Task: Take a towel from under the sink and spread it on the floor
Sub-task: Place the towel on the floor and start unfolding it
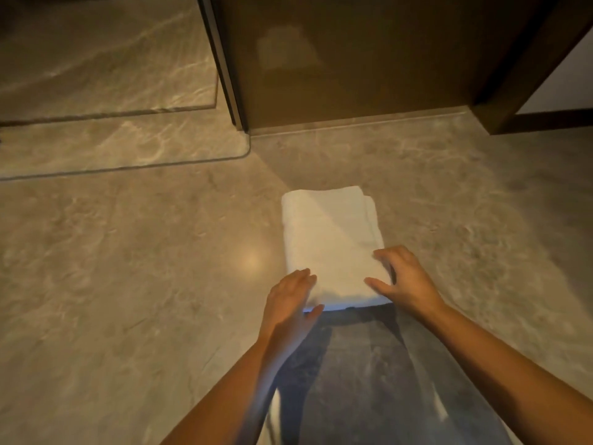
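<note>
Your left hand (290, 303) and right hand (406, 279) rest, grip spread apart, on the folded towel's (330, 239) near corners, clamping nothing.

The floor (128, 268) is polished, veined beige marble (glossy enough to carry a small round glint of light). A white towel (330, 239), folded into a thick rectangle, lies flat on it, near the base of a dark wooden panel (353, 75).
</note>
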The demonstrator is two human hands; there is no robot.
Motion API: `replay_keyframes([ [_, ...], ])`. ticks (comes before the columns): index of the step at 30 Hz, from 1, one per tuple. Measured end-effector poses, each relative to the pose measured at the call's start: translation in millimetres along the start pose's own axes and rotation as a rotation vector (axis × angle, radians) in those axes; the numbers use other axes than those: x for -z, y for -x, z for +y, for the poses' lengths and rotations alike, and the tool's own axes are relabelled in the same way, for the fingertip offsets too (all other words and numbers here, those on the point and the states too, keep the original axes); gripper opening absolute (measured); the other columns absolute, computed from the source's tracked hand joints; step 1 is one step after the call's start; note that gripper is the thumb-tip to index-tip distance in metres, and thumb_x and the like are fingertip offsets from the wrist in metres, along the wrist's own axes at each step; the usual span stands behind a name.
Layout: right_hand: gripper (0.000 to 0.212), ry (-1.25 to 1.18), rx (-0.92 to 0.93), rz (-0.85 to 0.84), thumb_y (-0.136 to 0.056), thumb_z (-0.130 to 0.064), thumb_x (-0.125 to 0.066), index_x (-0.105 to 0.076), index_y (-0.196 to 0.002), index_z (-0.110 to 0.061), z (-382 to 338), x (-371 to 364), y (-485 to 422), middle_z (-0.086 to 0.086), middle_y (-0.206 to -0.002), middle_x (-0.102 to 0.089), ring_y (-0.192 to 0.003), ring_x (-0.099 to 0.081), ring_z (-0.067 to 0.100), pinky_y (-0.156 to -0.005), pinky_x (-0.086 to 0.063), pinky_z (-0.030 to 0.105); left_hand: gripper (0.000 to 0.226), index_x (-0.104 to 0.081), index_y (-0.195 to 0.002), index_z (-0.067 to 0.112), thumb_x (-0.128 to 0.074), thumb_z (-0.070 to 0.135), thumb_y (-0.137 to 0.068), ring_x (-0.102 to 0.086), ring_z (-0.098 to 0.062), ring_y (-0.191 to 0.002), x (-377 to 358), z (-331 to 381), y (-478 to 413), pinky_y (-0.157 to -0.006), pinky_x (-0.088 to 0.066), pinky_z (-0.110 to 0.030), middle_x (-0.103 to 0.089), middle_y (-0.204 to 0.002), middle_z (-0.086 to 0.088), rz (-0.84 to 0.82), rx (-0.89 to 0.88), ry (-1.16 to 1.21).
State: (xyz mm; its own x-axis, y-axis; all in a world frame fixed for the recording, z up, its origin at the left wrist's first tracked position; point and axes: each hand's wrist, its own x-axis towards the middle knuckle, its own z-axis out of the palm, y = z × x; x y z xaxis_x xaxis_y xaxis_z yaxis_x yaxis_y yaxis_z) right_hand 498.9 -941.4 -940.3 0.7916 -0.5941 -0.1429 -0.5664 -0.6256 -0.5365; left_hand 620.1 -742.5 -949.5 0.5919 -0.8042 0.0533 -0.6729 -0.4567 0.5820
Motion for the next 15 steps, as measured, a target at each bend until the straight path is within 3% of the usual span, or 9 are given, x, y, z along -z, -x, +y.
replay_keyframes([
  [3,0.051,-0.162,-0.142,0.021,-0.075,-0.028,-0.073,-0.052,-0.119,-0.011,0,-4,3,0.014,-0.119,-0.052,-0.097,-0.053,0.023,-0.083,-0.042,0.029,0.041,-0.053,-0.123,0.013,-0.062,0.022,-0.085,-0.041,-0.023,-0.129,-6,2,-7,-0.108,-0.03,-0.033,-0.047,-0.138,-0.008,-0.02,0.039,0.081],
  [6,0.049,-0.35,-0.335,0.073,-0.076,-0.028,-0.072,-0.052,-0.118,-0.012,-4,-16,5,0.012,-0.115,-0.057,-0.091,-0.052,0.018,-0.076,-0.04,0.028,0.038,-0.053,-0.122,0.011,-0.06,0.021,-0.086,-0.038,-0.022,-0.13,-10,3,-9,-0.108,-0.027,-0.029,-0.046,-0.138,-0.008,-0.016,0.064,0.116],
  [12,0.044,-0.487,-0.54,0.119,-0.073,-0.021,-0.073,-0.057,-0.112,-0.008,-10,-27,1,0.015,-0.11,-0.064,-0.088,-0.057,0.024,-0.078,-0.047,0.033,0.038,-0.053,-0.122,0.013,-0.059,0.023,-0.086,-0.038,-0.021,-0.129,-14,3,-8,-0.102,-0.024,-0.022,-0.048,-0.137,-0.006,-0.003,0.12,0.12],
  [15,0.044,-0.503,-0.617,0.133,-0.071,-0.02,-0.072,-0.056,-0.111,-0.01,-16,-33,-4,0.02,-0.113,-0.059,-0.095,-0.059,0.034,-0.085,-0.052,0.042,0.043,-0.048,-0.127,0.015,-0.058,0.025,-0.087,-0.034,-0.017,-0.13,-12,0,-11,-0.103,-0.022,-0.019,-0.043,-0.14,-0.003,-0.057,0.134,0.134],
])
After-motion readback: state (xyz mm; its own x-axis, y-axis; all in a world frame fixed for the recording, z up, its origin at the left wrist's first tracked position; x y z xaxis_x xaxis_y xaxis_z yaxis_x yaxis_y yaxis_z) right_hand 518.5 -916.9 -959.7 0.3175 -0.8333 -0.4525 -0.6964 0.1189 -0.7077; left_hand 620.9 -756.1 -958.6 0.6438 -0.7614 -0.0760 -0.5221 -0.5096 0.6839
